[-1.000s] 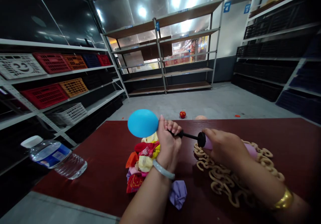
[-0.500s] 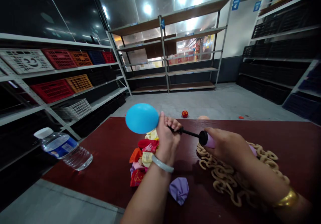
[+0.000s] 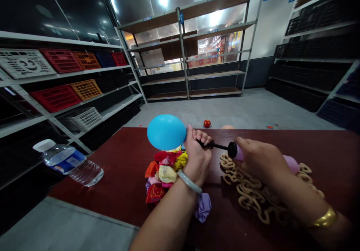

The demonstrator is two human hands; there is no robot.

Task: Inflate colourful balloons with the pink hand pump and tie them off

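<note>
A partly inflated blue balloon [image 3: 166, 132] points left, its neck pinched in my left hand [image 3: 199, 150]. The fingers of that hand are closed around the black nozzle end of a hand pump [image 3: 221, 146], where the balloon's neck meets it. A thin black rod runs from there to the pump's light purple barrel, which my right hand [image 3: 260, 162] grips. Below my left hand lie a heap of colourful deflated balloons [image 3: 168, 174] and a crumpled purple piece [image 3: 203, 207], partly behind my forearm. Beige curved loops [image 3: 249, 191] lie beneath my right arm.
A water bottle [image 3: 70, 163] stands at the left of the dark red table [image 3: 112, 180]. Shelving with coloured crates [image 3: 63, 60] lines the left side, and a metal rack [image 3: 185, 56] stands behind. A small red ball [image 3: 207, 123] lies on the floor beyond the table.
Both hands, with balloon and pump, have shifted a little to the right. The visible pump rod looks slightly shorter, and the view has tilted slightly down. Both hands keep their hold.
</note>
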